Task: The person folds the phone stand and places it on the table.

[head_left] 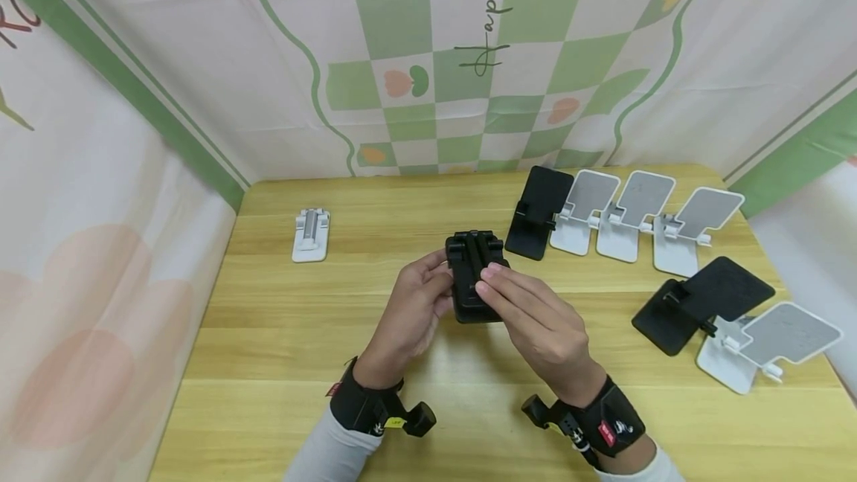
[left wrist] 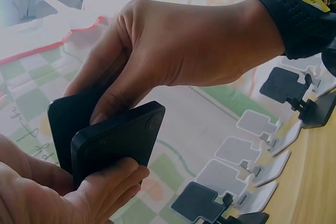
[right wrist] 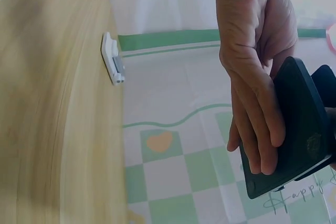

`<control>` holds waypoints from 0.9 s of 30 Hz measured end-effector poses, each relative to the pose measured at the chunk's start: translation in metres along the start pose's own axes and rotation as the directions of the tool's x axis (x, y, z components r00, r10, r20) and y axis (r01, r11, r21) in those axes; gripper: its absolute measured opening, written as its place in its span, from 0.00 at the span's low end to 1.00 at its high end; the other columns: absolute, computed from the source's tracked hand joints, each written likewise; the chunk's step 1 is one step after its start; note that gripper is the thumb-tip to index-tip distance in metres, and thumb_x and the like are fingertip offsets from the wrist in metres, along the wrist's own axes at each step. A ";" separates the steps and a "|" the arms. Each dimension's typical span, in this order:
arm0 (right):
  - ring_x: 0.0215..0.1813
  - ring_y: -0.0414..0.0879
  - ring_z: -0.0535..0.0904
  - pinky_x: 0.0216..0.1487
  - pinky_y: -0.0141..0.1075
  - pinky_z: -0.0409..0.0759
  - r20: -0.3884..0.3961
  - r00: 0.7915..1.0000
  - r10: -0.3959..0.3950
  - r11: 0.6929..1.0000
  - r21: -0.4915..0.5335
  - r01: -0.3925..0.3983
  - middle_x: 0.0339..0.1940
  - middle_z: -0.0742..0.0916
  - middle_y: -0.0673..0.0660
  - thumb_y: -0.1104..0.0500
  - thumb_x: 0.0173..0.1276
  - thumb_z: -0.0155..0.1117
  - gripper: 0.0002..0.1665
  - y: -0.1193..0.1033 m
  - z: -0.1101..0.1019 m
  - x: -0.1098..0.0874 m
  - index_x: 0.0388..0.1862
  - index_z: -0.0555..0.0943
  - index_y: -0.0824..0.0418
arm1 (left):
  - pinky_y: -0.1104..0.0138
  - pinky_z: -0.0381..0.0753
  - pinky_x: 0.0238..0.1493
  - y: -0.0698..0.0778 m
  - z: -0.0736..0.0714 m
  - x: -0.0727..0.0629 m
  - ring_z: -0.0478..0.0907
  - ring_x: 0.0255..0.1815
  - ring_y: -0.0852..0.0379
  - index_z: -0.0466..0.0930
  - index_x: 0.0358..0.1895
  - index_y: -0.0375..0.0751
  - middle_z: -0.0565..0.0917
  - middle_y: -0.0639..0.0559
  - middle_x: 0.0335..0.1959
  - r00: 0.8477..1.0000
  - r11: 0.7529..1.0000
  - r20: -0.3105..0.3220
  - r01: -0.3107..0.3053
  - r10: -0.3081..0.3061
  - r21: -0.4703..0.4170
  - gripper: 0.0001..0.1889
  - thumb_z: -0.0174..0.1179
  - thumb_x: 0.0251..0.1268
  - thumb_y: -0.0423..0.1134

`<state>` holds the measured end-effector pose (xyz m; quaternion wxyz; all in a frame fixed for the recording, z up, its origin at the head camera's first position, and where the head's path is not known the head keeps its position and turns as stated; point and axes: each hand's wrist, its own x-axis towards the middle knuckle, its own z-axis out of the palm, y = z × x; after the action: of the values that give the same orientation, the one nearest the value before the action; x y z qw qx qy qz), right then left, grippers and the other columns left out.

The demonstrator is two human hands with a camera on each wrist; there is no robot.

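Observation:
A black folding phone stand (head_left: 472, 303) is held up between both hands over the middle of the table. In the left wrist view its thick base (left wrist: 118, 142) and thinner plate (left wrist: 65, 129) stand slightly apart. My left hand (head_left: 411, 303) grips the base, its fingers lying along the outer face in both wrist views. My right hand (head_left: 545, 322) holds the thinner plate, the thumb in the gap between the two parts and the fingers on the outer side. In the right wrist view most of the right hand is out of frame.
One folded white phone stand (head_left: 321, 250) lies at the left on the wooden table (head_left: 268, 363). Unfolded stands, including a black one (head_left: 538, 214) and a white one (head_left: 619, 240), line the back right. Another black stand (head_left: 730, 288) and white stand (head_left: 793, 333) are nearer the right edge.

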<state>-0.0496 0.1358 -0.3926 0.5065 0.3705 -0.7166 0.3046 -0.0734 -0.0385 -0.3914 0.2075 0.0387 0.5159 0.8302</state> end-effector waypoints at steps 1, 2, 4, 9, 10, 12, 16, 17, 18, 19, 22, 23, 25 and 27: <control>0.42 0.59 0.90 0.56 0.38 0.87 0.003 1.000 0.005 1.000 0.007 -0.005 0.41 0.92 0.67 0.70 0.72 0.63 0.09 0.000 0.000 0.000 0.40 0.90 0.72 | 0.66 0.86 0.54 0.000 0.000 0.000 0.87 0.51 0.55 0.56 0.76 0.24 0.75 0.25 0.66 1.000 1.000 -0.002 0.000 0.000 -0.003 0.26 0.40 0.78 0.26; 0.42 0.59 0.90 0.56 0.37 0.87 0.007 1.000 0.010 1.000 0.012 -0.010 0.41 0.92 0.66 0.70 0.73 0.63 0.09 0.000 0.000 0.000 0.40 0.90 0.72 | 0.66 0.86 0.54 0.000 0.000 0.000 0.87 0.51 0.55 0.56 0.76 0.24 0.75 0.25 0.66 1.000 1.000 -0.004 -0.001 0.001 -0.005 0.26 0.40 0.78 0.26; 0.42 0.59 0.90 0.57 0.37 0.86 0.010 1.000 0.019 1.000 0.024 -0.020 0.40 0.92 0.66 0.69 0.73 0.63 0.09 0.000 -0.001 -0.001 0.40 0.90 0.72 | 0.65 0.86 0.55 0.000 0.000 0.000 0.87 0.50 0.55 0.56 0.76 0.24 0.75 0.25 0.65 1.000 1.000 -0.006 -0.002 0.002 -0.009 0.26 0.40 0.78 0.26; 0.46 0.59 0.88 0.62 0.35 0.84 0.052 0.996 0.072 0.995 0.070 -0.075 0.44 0.91 0.67 0.65 0.74 0.64 0.10 0.001 -0.002 -0.006 0.42 0.90 0.71 | 0.65 0.86 0.55 -0.001 0.000 0.000 0.87 0.50 0.54 0.55 0.77 0.25 0.75 0.25 0.65 1.000 1.000 -0.012 0.000 0.000 -0.003 0.27 0.40 0.78 0.26; 0.48 0.59 0.88 0.64 0.35 0.83 0.072 0.993 0.095 0.990 0.096 -0.101 0.45 0.90 0.68 0.64 0.74 0.65 0.11 0.001 -0.003 -0.007 0.42 0.90 0.71 | 0.65 0.86 0.55 -0.001 -0.001 0.000 0.87 0.50 0.54 0.55 0.77 0.25 0.75 0.25 0.65 1.000 1.000 -0.017 0.000 0.000 -0.002 0.27 0.40 0.78 0.26; 0.54 0.58 0.85 0.68 0.33 0.80 0.127 0.979 0.157 0.970 0.166 -0.177 0.50 0.88 0.69 0.61 0.75 0.65 0.13 0.001 -0.005 -0.010 0.45 0.89 0.71 | 0.66 0.87 0.55 -0.002 -0.002 0.000 0.87 0.51 0.54 0.54 0.77 0.26 0.75 0.25 0.65 1.000 1.000 -0.029 -0.004 0.004 0.001 0.27 0.39 0.78 0.26; 0.65 0.54 0.79 0.72 0.34 0.76 0.237 0.905 0.354 0.858 0.304 -0.415 0.60 0.83 0.69 0.61 0.74 0.64 0.14 -0.001 -0.011 -0.014 0.51 0.87 0.70 | 0.67 0.87 0.54 -0.003 -0.003 -0.001 0.87 0.50 0.55 0.55 0.77 0.27 0.76 0.26 0.65 0.999 1.000 -0.044 0.002 -0.002 0.002 0.26 0.39 0.78 0.26; 0.68 0.53 0.78 0.73 0.34 0.75 0.258 0.875 0.410 0.820 0.316 -0.478 0.62 0.82 0.69 0.64 0.73 0.63 0.14 -0.002 -0.013 -0.014 0.53 0.86 0.69 | 0.67 0.87 0.54 -0.004 -0.003 -0.001 0.87 0.50 0.55 0.55 0.77 0.28 0.76 0.26 0.65 0.999 1.000 -0.044 0.007 -0.007 0.002 0.26 0.39 0.78 0.26; 0.70 0.51 0.76 0.74 0.34 0.74 0.281 0.835 0.474 0.774 0.320 -0.547 0.65 0.80 0.67 0.66 0.73 0.62 0.15 -0.003 -0.015 -0.014 0.55 0.85 0.69 | 0.68 0.87 0.54 -0.004 -0.003 -0.001 0.87 0.50 0.56 0.56 0.77 0.28 0.76 0.27 0.66 0.999 1.000 -0.041 0.013 -0.012 0.001 0.26 0.39 0.78 0.26; 0.71 0.50 0.74 0.75 0.34 0.72 0.301 0.791 0.533 0.724 0.321 -0.611 0.66 0.79 0.65 0.68 0.72 0.61 0.16 -0.003 -0.017 -0.014 0.56 0.84 0.69 | 0.68 0.87 0.53 -0.004 -0.003 -0.001 0.87 0.50 0.57 0.56 0.77 0.28 0.76 0.27 0.66 0.999 1.000 -0.039 0.017 -0.017 0.000 0.27 0.39 0.78 0.26; 0.73 0.46 0.71 0.74 0.31 0.71 0.369 0.631 0.683 0.563 0.284 -0.776 0.70 0.76 0.62 0.72 0.73 0.58 0.20 -0.004 -0.022 -0.010 0.63 0.77 0.70 | 0.68 0.87 0.52 -0.005 -0.002 -0.002 0.87 0.49 0.58 0.56 0.77 0.30 0.75 0.27 0.66 0.999 1.000 -0.033 0.023 -0.023 -0.011 0.27 0.38 0.78 0.25; 0.73 0.45 0.71 0.73 0.28 0.71 0.400 0.560 0.726 0.492 0.267 -0.829 0.71 0.75 0.62 0.71 0.74 0.57 0.21 -0.003 -0.023 -0.008 0.65 0.75 0.69 | 0.68 0.87 0.52 -0.005 -0.002 -0.002 0.87 0.49 0.58 0.56 0.78 0.30 0.75 0.27 0.66 0.999 1.000 -0.032 0.020 -0.021 -0.015 0.27 0.38 0.78 0.25; 0.71 0.41 0.70 0.67 0.25 0.74 0.475 0.406 0.781 0.343 0.217 -0.914 0.73 0.73 0.61 0.66 0.79 0.55 0.22 -0.003 -0.027 -0.004 0.69 0.69 0.68 | 0.68 0.88 0.52 -0.005 -0.002 -0.003 0.86 0.48 0.59 0.56 0.78 0.30 0.74 0.26 0.67 0.999 0.999 -0.033 0.015 -0.016 -0.032 0.26 0.37 0.79 0.26; 0.68 0.40 0.71 0.62 0.23 0.75 0.547 0.250 0.799 0.197 0.155 -0.968 0.74 0.71 0.60 0.58 0.82 0.53 0.25 -0.002 -0.030 0.000 0.73 0.66 0.64 | 0.68 0.88 0.51 -0.005 -0.002 -0.003 0.86 0.48 0.59 0.56 0.77 0.30 0.73 0.27 0.69 1.000 0.998 -0.029 0.009 -0.010 -0.056 0.25 0.37 0.81 0.29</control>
<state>-0.0325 0.1590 -0.3832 -0.0121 0.0340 -0.7730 0.6334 -0.0697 -0.0398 -0.3963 0.2049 0.0181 0.4955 0.8439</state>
